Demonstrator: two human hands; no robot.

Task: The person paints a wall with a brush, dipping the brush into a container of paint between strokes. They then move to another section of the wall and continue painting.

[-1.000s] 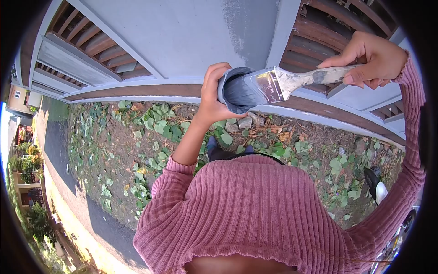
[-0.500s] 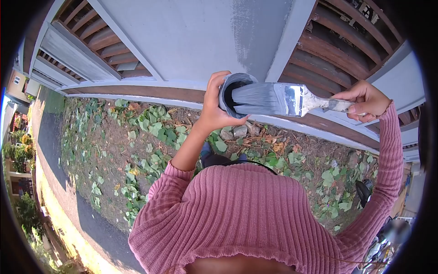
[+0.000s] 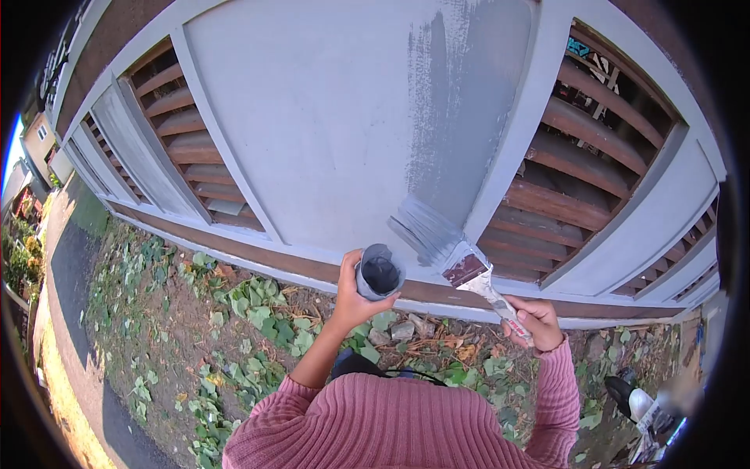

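My left hand (image 3: 353, 300) is wrapped round a cup (image 3: 365, 286) with dark grey paint in it, its mouth facing up towards me. In my right hand (image 3: 536, 322) is the handle of a wide paintbrush (image 3: 473, 273). The brush's bristles, coated in grey paint, are at the lower part of a pale wall panel (image 3: 328, 117) and appear to touch it. Above the brush, a darker grey painted strip (image 3: 461, 102) runs up the panel's right side, with a ragged left edge.
Brown slatted vents (image 3: 582, 148) flank the panel on the right, and more slats (image 3: 183, 141) on the left. Leafy plants (image 3: 258, 301) and stones (image 3: 402, 331) cover the ground below. Part of a motorbike (image 3: 644, 410) shows at lower right.
My right hand has drawn the brush out of the cup's mouth and brought it to the panel. The cup has come lower and left in view, and the view now takes in more wall.
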